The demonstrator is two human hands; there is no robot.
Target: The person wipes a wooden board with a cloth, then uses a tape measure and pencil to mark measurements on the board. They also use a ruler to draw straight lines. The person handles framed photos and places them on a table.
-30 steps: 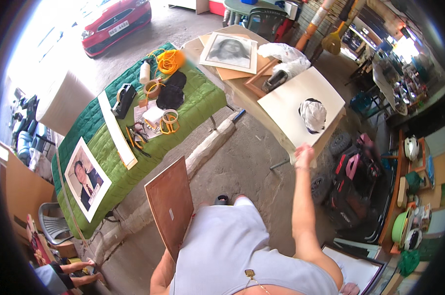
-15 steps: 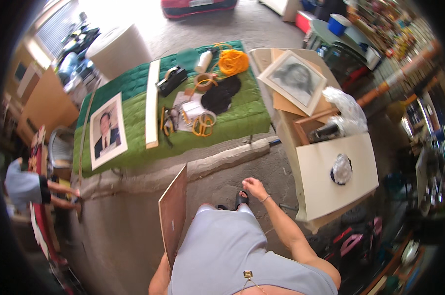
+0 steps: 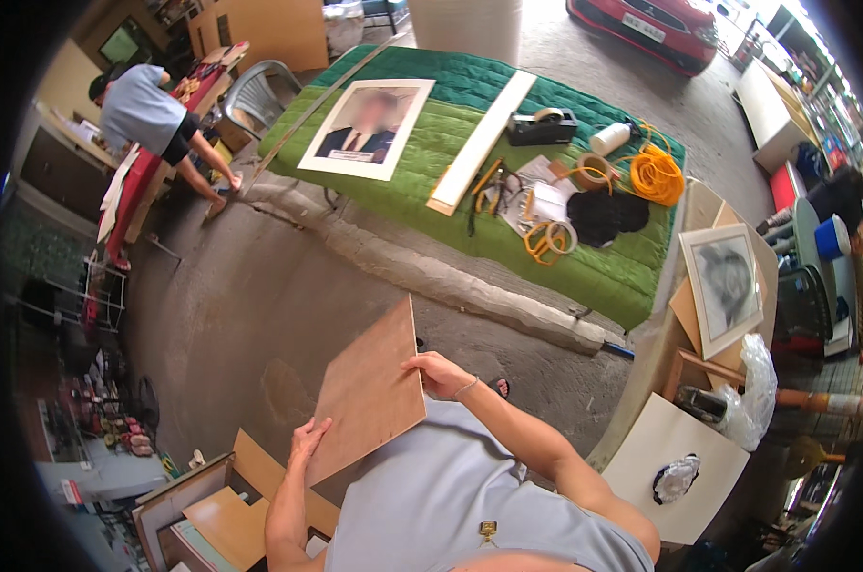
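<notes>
A thin brown wooden board [image 3: 369, 386] is held in front of my body, tilted, between both hands. My left hand [image 3: 308, 443] is closed on its lower left edge. With fingers over the right edge, my right hand [image 3: 436, 373] grips it too. Beyond the board stands a table under a green quilted cover [image 3: 393, 210]. On it lie a portrait photo with a white border [image 3: 367, 129], a long white strip [image 3: 484, 143], a black tape dispenser [image 3: 543, 127], rolls of tape [image 3: 594, 172], yellow cord [image 3: 655, 174] and a black cloth [image 3: 605, 217].
To the right, a second table [image 3: 632, 410] carries a framed grey portrait [image 3: 724, 286], plastic wrap [image 3: 751, 396] and a pale panel [image 3: 675, 467]. Cardboard and boxes [image 3: 226, 524] stand at lower left. Another person [image 3: 150, 110] bends by a red-covered table. A low concrete ledge [image 3: 431, 276] crosses the floor.
My view has swung left. My right hand, free before, now grips the board's right edge. The board has turned so its broad brown face shows.
</notes>
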